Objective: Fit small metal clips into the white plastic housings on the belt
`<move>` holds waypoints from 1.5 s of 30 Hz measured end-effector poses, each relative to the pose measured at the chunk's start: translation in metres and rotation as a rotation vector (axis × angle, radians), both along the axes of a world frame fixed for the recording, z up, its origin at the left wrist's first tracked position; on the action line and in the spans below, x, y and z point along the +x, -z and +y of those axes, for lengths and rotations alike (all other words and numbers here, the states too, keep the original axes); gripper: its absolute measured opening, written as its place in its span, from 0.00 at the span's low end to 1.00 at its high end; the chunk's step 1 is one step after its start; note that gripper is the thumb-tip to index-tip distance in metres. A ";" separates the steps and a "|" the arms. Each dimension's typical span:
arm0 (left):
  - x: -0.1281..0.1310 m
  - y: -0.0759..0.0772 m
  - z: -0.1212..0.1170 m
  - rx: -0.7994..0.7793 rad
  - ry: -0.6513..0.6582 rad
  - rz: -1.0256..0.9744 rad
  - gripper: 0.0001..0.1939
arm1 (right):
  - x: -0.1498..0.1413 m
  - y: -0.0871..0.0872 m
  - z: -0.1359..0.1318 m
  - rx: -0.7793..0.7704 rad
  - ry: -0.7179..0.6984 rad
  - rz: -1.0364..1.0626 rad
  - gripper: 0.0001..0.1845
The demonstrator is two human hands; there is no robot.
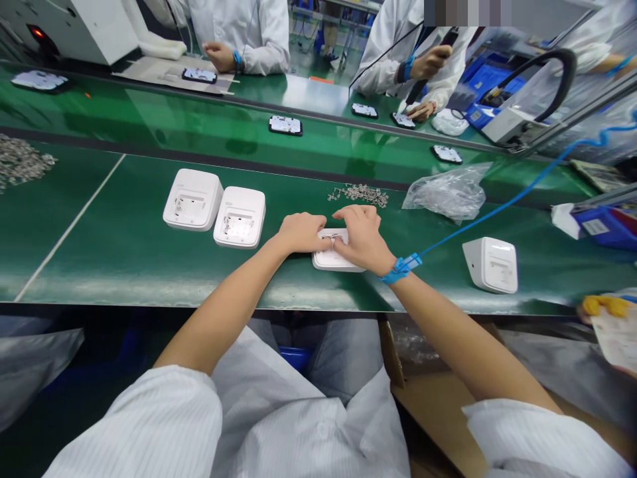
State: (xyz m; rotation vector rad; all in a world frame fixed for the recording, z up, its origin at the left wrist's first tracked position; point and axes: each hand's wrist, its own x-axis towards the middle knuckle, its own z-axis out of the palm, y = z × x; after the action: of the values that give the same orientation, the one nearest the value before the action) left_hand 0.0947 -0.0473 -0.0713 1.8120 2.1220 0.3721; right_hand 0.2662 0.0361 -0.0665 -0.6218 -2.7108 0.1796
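Observation:
A white plastic device housing [338,261] with rounded corners lies on the green workbench in front of me. My left hand [302,232] grips its left side, the thumb pressed on the top face. My right hand [365,239] holds the right side, its thumb beside the left one. Whatever lies under the thumbs is hidden. A blue wrist strap [401,268] with a coiled blue cord circles my right wrist. Just beyond my hands is a small pile of tiny metal parts [359,193], too small to name exactly.
Two similar white housings [193,199] [239,217] stand to the left, and another white housing [491,265] rests tilted at the right. A clear plastic bag [448,192] lies behind. Flat black-and-white units [285,125] sit on the green conveyor belt [199,126]. Co-workers [239,33] sit across.

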 end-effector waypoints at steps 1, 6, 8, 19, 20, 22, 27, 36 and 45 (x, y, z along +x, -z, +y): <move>0.000 0.000 0.001 -0.005 -0.002 0.003 0.20 | 0.000 0.000 0.000 -0.004 -0.001 0.021 0.22; 0.001 -0.006 -0.001 -0.034 -0.031 0.036 0.19 | 0.004 -0.001 0.004 -0.061 -0.091 0.366 0.21; 0.003 -0.010 -0.013 -0.070 -0.036 0.051 0.20 | 0.007 0.005 0.011 -0.129 -0.035 0.656 0.17; 0.018 -0.016 -0.100 -0.173 -0.638 0.174 0.25 | -0.001 0.061 0.046 -0.499 0.416 0.914 0.14; 0.015 -0.017 -0.100 -0.175 -0.683 0.179 0.25 | -0.001 0.059 0.043 -0.483 0.410 0.863 0.13; 0.010 -0.019 -0.100 -0.178 -0.744 0.191 0.26 | 0.001 0.056 0.039 -0.470 0.410 0.819 0.13; -0.013 -0.018 -0.105 -0.187 -0.852 0.180 0.27 | 0.000 0.054 0.039 -0.560 0.415 0.812 0.15; -0.079 -0.025 -0.136 -0.199 -1.052 0.201 0.26 | 0.001 0.057 0.042 -0.576 0.438 0.763 0.16; -0.042 -0.027 -0.064 0.044 -0.723 0.379 0.26 | 0.013 0.050 0.049 -0.444 0.506 0.897 0.14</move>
State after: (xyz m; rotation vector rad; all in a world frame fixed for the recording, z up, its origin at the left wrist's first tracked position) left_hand 0.0526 -0.1111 -0.0443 1.1302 3.0224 0.2453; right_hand 0.2790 0.0854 -0.1170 -1.0183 -1.6025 0.7329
